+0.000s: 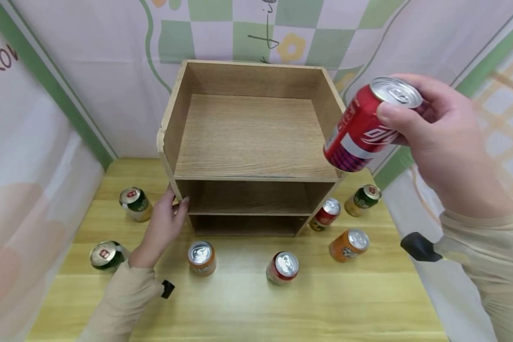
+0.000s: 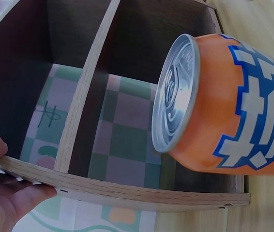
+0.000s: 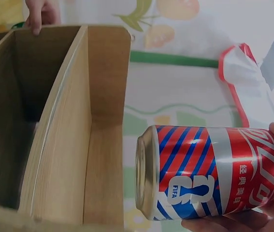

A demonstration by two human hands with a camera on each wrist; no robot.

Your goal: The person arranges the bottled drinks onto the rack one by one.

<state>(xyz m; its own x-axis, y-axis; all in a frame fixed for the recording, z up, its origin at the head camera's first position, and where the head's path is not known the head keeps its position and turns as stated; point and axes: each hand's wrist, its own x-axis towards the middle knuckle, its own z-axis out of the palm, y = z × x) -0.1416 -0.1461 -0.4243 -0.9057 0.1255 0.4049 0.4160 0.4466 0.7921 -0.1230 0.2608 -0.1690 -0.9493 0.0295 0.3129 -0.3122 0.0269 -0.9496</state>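
Observation:
A wooden shelf [image 1: 248, 137] with a top tray and two lower compartments stands on the table. My right hand [image 1: 449, 128] grips a red cola can [image 1: 363, 128] near its lid. The can is tilted, raised at the right side of the top tray. In the right wrist view the can's base [image 3: 144, 174] points toward the shelf, apart from it. My left hand [image 1: 164, 228] holds the left side panel of the shelf between thumb and fingers. An orange soda can [image 1: 202, 259] stands just right of that hand, and it looms large in the left wrist view.
Green cans [image 1: 136, 204] stand at the left and another green can [image 1: 362, 200] at the right. Red cans [image 1: 282, 268] and an orange can [image 1: 349, 245] stand in front and to the right. Patterned cloth [image 1: 256, 28] hangs behind the shelf.

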